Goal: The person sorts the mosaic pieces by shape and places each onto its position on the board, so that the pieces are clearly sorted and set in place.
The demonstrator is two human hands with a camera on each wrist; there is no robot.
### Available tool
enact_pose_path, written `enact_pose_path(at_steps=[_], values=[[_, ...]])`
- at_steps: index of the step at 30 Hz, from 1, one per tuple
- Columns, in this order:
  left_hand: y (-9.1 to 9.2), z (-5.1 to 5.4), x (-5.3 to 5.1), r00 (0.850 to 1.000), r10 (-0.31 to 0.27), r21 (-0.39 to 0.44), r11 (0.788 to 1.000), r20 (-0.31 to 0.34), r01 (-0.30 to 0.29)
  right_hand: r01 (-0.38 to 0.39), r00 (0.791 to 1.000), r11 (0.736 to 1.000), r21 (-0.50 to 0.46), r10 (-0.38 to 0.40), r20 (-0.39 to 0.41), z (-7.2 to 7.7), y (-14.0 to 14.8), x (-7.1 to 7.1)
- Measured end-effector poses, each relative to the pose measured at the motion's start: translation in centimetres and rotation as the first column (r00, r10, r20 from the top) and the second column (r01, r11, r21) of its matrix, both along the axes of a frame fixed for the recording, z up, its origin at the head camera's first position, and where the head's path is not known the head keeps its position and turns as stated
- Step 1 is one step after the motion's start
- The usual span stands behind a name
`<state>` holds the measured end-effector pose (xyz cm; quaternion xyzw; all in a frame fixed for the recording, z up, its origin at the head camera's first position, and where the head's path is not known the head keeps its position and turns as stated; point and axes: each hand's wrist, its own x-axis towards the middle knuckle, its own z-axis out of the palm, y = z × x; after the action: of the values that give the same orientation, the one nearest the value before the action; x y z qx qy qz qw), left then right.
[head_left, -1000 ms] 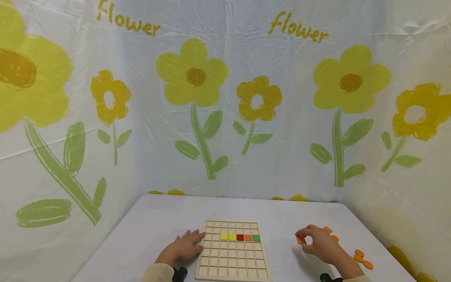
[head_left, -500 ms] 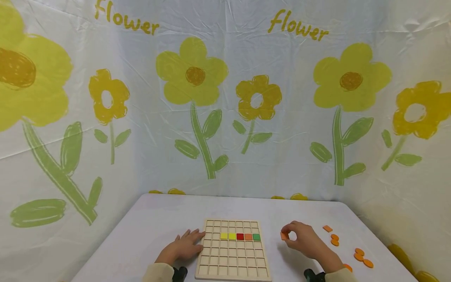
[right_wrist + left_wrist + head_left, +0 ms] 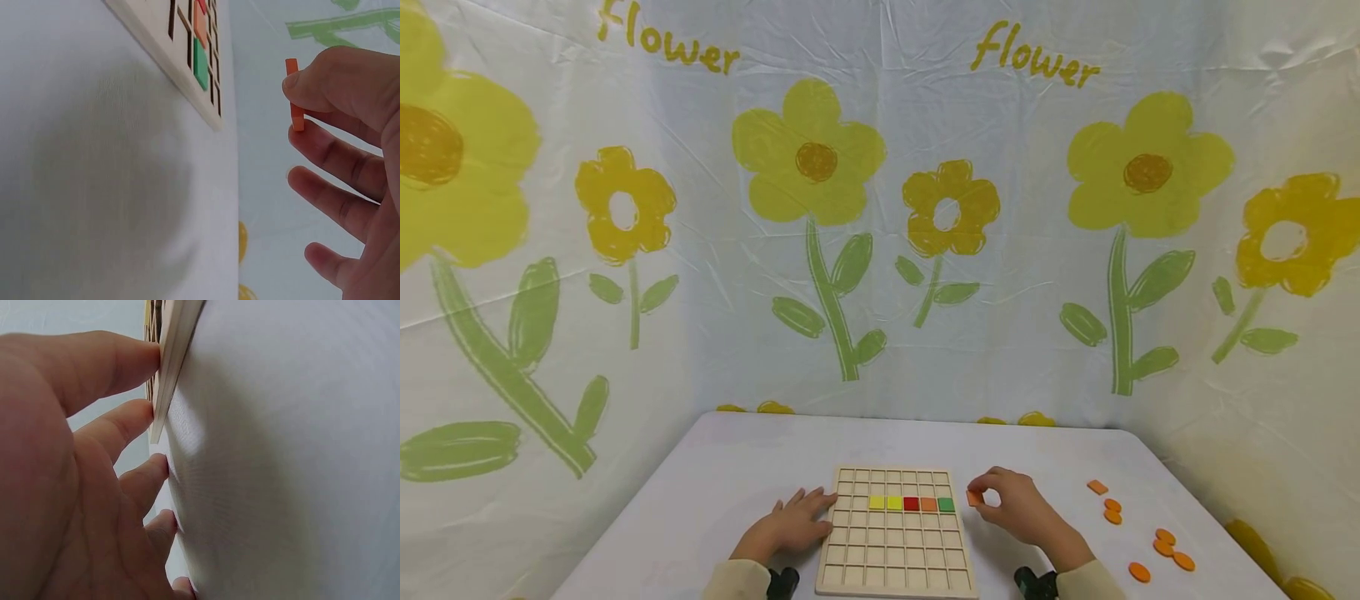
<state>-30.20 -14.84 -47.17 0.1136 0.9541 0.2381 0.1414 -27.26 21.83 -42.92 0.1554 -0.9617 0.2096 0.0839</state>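
My right hand (image 3: 1011, 500) pinches an orange tile (image 3: 973, 498) between thumb and fingers, raised just right of the grid board (image 3: 895, 554), whose near side my flat-fingered left hand (image 3: 793, 525) touches. A slack pinch could let it slip or tip. Seen edge-on at my right wrist, it runs nearly top-to-bottom; any longer side I can't tell.

Setting: booth-like, curtained off; wider place unclear.
Three sides: creased white fabric (image 3: 1018, 342) printed with yellow flowers (image 3: 810, 154) and "flower" lettering (image 3: 1036, 55).
Between: white table (image 3: 760, 454).
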Motion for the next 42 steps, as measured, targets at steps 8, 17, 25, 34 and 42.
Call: enact_pose_path(at_steps=[8, 17, 25, 34, 42], values=[[-0.1, -0.1, -0.2, 1.000, -0.016, 0.001, 1.000, -0.018, 0.016, -0.033, 0.998, 0.999, 0.003, 0.033, -0.046, -0.4, -2.1, -0.8], [0.1, -0.1, 0.1, 1.000, 0.002, -0.005, 1.000, -0.010, -0.002, -0.102, 0.993, 0.995, 0.010, 0.102, -0.066, -0.9, -4.2, -1.5], [0.0, -0.5, -0.1, 1.000, 0.001, -0.008, 1.000, -0.004, -0.001, -0.137, 0.990, 0.990, -0.026, 0.137, -0.018, -1.3, -6.0, -1.4], [-0.1, -0.1, 0.0, 1.000, -0.014, 0.025, 1.000, -0.014, 0.014, -0.168, 0.985, 0.984, -0.050, 0.166, -0.043, -1.8, -8.0, -1.8], [-0.1, -0.6, -0.3, 1.000, -0.012, 0.008, 1.000, -0.023, 0.013, -0.187, 0.981, 0.981, -0.055, 0.183, -0.064, -1.9, -9.6, -2.1]])
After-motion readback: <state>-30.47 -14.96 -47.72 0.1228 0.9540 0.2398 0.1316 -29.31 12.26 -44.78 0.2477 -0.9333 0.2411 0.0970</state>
